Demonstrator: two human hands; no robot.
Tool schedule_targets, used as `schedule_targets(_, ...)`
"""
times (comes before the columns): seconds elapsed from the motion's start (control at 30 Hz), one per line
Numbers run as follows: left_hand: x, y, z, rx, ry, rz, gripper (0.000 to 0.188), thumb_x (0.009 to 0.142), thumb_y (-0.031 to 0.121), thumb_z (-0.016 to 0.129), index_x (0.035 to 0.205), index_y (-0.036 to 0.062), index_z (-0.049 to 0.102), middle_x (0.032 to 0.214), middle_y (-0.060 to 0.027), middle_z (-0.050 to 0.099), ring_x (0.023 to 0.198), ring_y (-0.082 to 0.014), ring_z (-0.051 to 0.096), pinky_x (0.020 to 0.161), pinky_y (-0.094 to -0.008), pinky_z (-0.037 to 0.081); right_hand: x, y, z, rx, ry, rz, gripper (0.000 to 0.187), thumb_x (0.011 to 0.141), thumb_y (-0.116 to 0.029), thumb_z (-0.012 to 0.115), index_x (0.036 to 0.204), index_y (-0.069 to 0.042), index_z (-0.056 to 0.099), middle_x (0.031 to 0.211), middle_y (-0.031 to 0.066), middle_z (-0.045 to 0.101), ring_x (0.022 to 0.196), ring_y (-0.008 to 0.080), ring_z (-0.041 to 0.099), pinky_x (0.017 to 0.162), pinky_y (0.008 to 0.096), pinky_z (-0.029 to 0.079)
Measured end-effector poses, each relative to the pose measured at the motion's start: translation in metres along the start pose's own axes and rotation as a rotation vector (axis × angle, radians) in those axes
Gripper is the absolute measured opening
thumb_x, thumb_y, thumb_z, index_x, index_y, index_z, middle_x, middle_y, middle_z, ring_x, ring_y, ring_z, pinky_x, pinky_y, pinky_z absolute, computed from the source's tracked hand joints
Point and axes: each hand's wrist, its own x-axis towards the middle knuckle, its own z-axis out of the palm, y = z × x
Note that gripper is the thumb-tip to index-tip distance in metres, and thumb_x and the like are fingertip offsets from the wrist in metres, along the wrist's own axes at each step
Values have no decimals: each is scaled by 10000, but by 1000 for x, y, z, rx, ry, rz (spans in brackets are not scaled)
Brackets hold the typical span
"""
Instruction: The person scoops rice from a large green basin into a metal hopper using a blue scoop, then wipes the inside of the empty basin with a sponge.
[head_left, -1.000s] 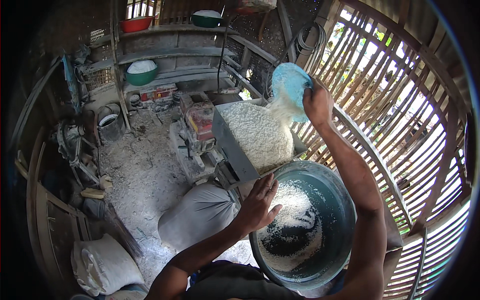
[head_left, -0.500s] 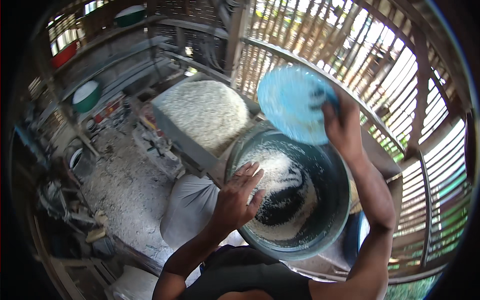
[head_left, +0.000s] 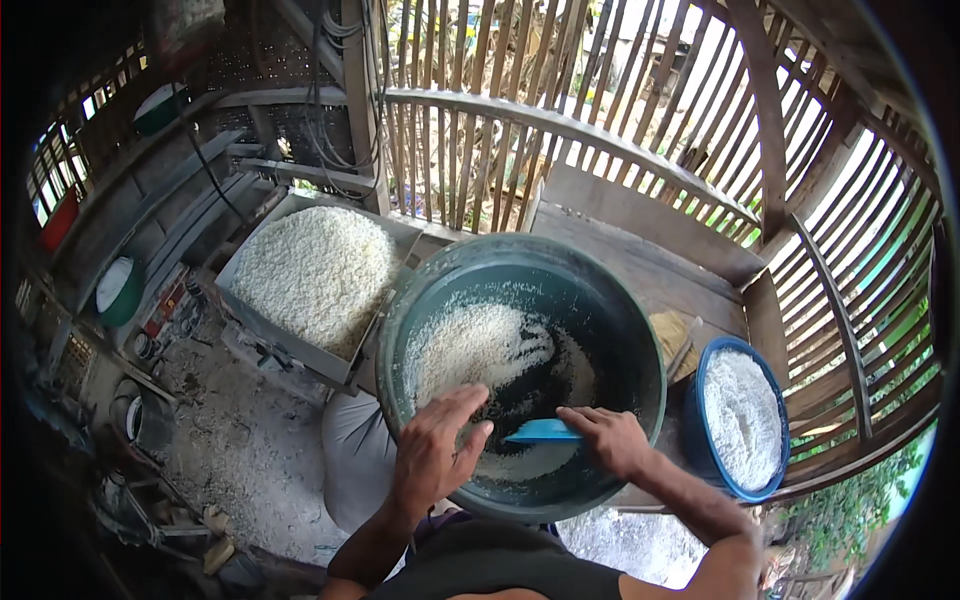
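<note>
A large dark green tub (head_left: 632,330) stands in front of me, with loose white grains (head_left: 470,345) heaped on its far left side and thinly scattered over its floor. My right hand (head_left: 612,440) grips a light-blue plate (head_left: 540,430) by its edge. The plate is low over the near part of the tub and appears almost edge-on; whether it touches the grains I cannot tell. Over the tub's near left side is my left hand (head_left: 435,450), its thumb apart from the fingers and nothing visible in it.
Left of the tub, a metal hopper (head_left: 285,338) is filled with coarse white grains (head_left: 315,270). A blue basin (head_left: 704,440) of white powder (head_left: 742,415) stands at the right. Beyond are a wooden bench (head_left: 620,245) and a slatted wall (head_left: 480,150). A pale sack (head_left: 355,460) leans below the hopper.
My right hand has brought the plate down from above the tub's far rim into the tub, turning it edge-on. My left hand has shifted nearer to me. The blue basin's contents have come into view.
</note>
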Motion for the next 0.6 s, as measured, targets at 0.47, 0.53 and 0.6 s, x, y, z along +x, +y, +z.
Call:
schedule_targets(0.47,-31,48,44,-48,98,-75,334,836,34,672,1167,-8,663,1155,-197,678,1102,-357,637,955,-410,483,-10,4,-1,79,58,-21,563,745,-64,603,1304,-107,563,1205,105,659,1015,290,668,807,396,553)
schedule_targets(0.53,-36,52,54,-28,120,-104,346,819,10,672,1164,-8,665,1142,-199,680,1100,-346,637,958,-405,480,-13,-7,-7,163,301,-31,537,757,-76,600,1293,-101,570,1181,101,667,1001,287,672,795,395,552)
schedule_targets(0.6,-39,59,61,15,214,-117,342,815,-2,667,1157,-9,667,1123,-190,685,1087,-338,641,958,-397,480,-15,3,11,91,82,-26,501,773,-76,591,1273,-84,563,1160,105,662,985,285,675,762,400,553)
